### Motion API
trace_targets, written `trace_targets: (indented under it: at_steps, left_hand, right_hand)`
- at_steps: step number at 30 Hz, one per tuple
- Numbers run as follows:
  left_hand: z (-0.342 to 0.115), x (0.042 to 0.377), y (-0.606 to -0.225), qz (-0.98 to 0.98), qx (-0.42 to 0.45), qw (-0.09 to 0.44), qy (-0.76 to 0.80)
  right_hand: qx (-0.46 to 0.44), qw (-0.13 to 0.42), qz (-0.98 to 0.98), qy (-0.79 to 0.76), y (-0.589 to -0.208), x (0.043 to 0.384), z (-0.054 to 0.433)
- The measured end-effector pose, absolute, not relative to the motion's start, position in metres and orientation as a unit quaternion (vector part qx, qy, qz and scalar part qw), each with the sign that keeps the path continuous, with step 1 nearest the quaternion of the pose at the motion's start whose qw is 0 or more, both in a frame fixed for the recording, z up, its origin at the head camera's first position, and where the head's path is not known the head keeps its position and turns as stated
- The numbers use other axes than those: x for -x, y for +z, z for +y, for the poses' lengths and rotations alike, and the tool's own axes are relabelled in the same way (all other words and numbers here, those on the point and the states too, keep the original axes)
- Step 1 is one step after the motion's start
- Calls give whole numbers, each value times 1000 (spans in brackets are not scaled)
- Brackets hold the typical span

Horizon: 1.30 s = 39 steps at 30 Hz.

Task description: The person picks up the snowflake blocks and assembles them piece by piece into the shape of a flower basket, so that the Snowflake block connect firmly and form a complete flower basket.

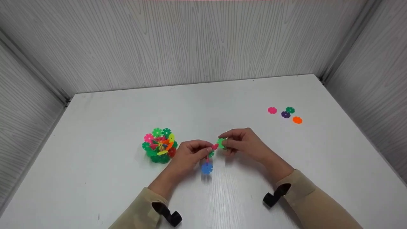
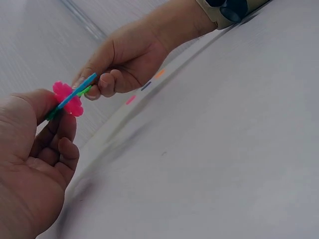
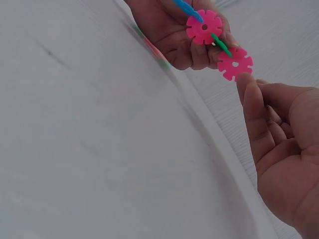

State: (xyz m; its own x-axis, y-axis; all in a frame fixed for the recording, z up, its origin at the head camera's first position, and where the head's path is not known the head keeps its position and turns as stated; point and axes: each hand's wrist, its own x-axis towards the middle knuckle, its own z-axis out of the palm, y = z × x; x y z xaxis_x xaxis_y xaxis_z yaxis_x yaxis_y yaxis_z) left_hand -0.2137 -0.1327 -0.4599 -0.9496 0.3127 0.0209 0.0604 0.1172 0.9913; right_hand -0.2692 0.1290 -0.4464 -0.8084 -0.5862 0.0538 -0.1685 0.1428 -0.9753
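My left hand [image 1: 189,156] pinches a short chain of slotted flower-shaped plastic discs between thumb and fingers. A blue disc [image 1: 207,168] hangs at its near end. In the right wrist view, a pink disc [image 3: 204,27], a green disc [image 3: 222,45] and another pink disc [image 3: 235,63] follow along the chain. Just right of it, my right hand [image 1: 249,144] pinches a light green disc [image 1: 220,142] edge-on against the end pink disc. Fingers hide most of that light green disc in the wrist views. Both hands are above the white table.
Left of my left hand sits a ball-like cluster of joined multicoloured discs [image 1: 160,145]. Loose discs lie at the table's back right: pink [image 1: 272,110], purple [image 1: 285,114], green [image 1: 290,109] and orange [image 1: 297,120]. Pale wood-grain panels [image 1: 190,44] stand around the white table [image 1: 105,133].
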Motion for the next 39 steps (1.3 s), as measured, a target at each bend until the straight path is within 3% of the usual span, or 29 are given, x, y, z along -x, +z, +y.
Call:
trace_targets:
  at_steps: [28, 39]
  left_hand:
    - [-136, 216, -462, 728, -201, 47, 653]
    - [-134, 214, -461, 728, -154, 60, 665]
  right_hand:
    - [256, 175, 724, -617, -439, 264, 123]
    - [252, 177, 729, -611, -443, 267, 128]
